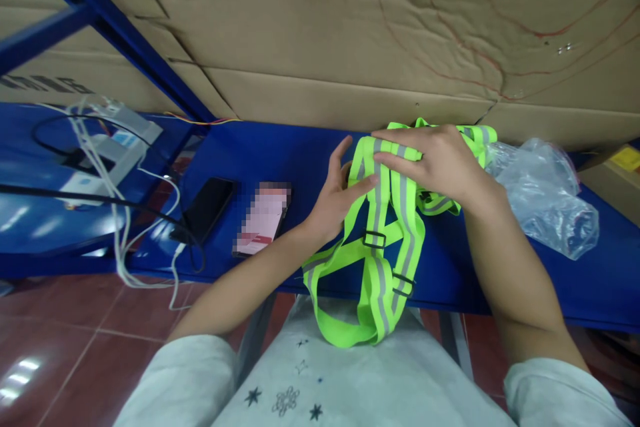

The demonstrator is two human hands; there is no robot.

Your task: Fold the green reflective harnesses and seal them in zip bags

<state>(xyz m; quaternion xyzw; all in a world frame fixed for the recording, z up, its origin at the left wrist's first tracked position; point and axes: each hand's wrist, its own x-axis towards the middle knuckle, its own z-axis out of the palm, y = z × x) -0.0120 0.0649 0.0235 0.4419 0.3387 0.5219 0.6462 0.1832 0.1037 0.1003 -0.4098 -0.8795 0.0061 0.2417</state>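
A neon-yellow reflective vest made of straps with grey stripes lies bunched on the blue shelf, its lower loops hanging over the front edge toward my lap. Two black buckles show on its straps. My left hand grips the vest's left side, thumb across a strap and some fingers behind it. From the right, my right hand holds the upper folded straps, its fingers across them. More of the vest is heaped behind and under the right hand, partly hidden. Close to the right wrist lies a crumpled clear plastic bag.
A phone with a lit, blurred screen and a dark phone lie left on the blue shelf. White power strips with tangled cables sit farther left. A large cardboard box stands behind, beside a blue frame post.
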